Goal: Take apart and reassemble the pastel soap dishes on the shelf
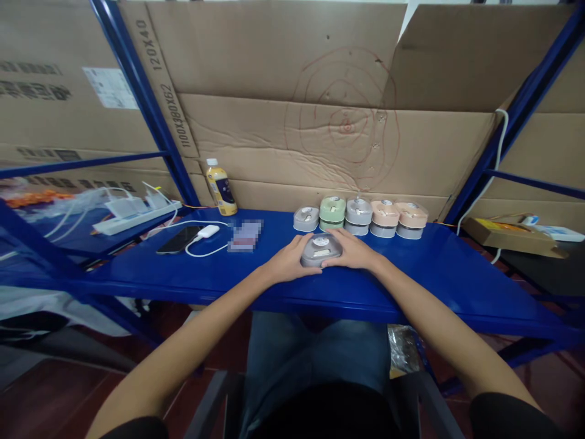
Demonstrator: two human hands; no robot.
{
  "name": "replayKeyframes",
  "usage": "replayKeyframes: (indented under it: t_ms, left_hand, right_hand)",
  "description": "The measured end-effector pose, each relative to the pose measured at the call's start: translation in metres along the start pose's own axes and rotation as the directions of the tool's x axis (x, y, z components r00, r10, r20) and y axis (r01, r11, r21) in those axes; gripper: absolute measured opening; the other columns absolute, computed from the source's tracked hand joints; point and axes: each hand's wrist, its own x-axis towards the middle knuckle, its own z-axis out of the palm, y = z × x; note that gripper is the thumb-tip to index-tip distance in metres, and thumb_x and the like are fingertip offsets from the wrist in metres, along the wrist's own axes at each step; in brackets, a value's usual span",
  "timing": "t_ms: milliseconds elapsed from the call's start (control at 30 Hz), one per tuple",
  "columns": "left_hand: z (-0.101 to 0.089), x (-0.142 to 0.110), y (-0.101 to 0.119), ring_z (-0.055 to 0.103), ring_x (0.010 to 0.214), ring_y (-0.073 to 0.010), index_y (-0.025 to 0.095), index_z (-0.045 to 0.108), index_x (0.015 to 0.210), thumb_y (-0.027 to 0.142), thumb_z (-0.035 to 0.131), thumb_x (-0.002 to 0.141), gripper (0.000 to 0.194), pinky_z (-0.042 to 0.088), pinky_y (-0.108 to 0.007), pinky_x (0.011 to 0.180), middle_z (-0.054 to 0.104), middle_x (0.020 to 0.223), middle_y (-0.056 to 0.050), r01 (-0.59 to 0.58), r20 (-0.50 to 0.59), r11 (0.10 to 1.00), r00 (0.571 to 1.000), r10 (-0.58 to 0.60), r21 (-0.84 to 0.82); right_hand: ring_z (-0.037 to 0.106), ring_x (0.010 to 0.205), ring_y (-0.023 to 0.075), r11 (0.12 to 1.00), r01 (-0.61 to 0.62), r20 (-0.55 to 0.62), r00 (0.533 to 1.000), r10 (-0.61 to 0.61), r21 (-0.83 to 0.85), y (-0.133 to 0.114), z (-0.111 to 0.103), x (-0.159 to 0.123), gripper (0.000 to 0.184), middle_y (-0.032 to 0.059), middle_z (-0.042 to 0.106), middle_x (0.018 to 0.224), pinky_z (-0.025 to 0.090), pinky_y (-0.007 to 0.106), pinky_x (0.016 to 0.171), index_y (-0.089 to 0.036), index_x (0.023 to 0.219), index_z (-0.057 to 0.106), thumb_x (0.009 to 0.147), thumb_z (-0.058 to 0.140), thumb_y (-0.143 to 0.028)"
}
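The left hand [290,259] and right hand [351,249] clasp a grey, rounded plastic container [321,249] between them, below the pastel stacked containers [359,210] at one o'clock; uneven finger pressure might let it slip.

The 2 bare forearms reach forward from short black sleeves and converge ahead of the torso. The bare left hand [291,259] and the bare right hand [351,249] face each other, palms inward, fingers curved toward the middle, thumbs on the near side, wrists close to straight.
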Motion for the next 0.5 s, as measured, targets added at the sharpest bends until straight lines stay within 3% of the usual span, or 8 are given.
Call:
replayKeyframes:
  t_ms: [100, 233, 333, 500]
  left_hand:
    - [-0.011, -0.032, 0.008, 0.052, 0.145, -0.0420, 0.026, 0.026, 0.168, 0.057, 0.072, 0.091, 0.094, 0.048, -0.057, 0.115, 0.042, 0.161, -0.020, 0.026, -0.032, 0.982, 0.999, -0.020, 0.189]
    - [-0.018, -0.054, 0.010, 0.046, 0.149, -0.0445, 0.019, 0.040, 0.158, 0.054, 0.067, 0.096, 0.077, 0.044, -0.060, 0.119, 0.040, 0.163, -0.024, 0.003, -0.125, 0.934, 0.991, 0.044, 0.356]
    - [-0.017, -0.049, 0.007, 0.054, 0.143, -0.0407, 0.017, 0.045, 0.152, 0.057, 0.064, 0.097, 0.070, 0.048, -0.057, 0.116, 0.051, 0.155, -0.023, -0.011, -0.103, 0.950, 0.994, 0.045, 0.311]
    - [-0.017, -0.033, 0.002, 0.055, 0.143, -0.0338, 0.021, 0.043, 0.155, 0.053, 0.061, 0.100, 0.066, 0.046, -0.051, 0.120, 0.055, 0.153, -0.017, -0.021, -0.120, 0.989, 0.992, 0.039, 0.150]
  right_hand:
    - [0.055, 0.137, 0.0423, 1.000, 0.019, -0.014, 1.000, -0.019, -0.024, -0.003, 0.006, 0.000, 0.114, 0.0170, 0.056, 0.146, 0.045, 0.061, 0.117, -0.030, 0.165, 0.040, 0.071, 0.082, -0.080]
    - [0.049, 0.144, 0.0421, 0.993, 0.114, -0.005, 0.993, -0.114, -0.028, -0.013, 0.016, 0.006, 0.114, 0.0160, 0.054, 0.152, 0.043, 0.062, 0.119, -0.031, 0.168, 0.034, 0.075, 0.079, -0.080]
    - [0.051, 0.143, 0.0412, 0.989, 0.148, -0.005, 0.989, -0.148, -0.003, -0.013, 0.019, 0.010, 0.109, 0.0148, 0.057, 0.151, 0.042, 0.063, 0.119, -0.032, 0.166, 0.038, 0.076, 0.078, -0.080]
    - [0.052, 0.144, 0.0398, 0.996, 0.073, -0.043, 0.997, -0.071, 0.050, -0.003, 0.016, 0.013, 0.109, 0.0181, 0.055, 0.154, 0.043, 0.060, 0.120, -0.026, 0.165, 0.040, 0.077, 0.076, -0.080]
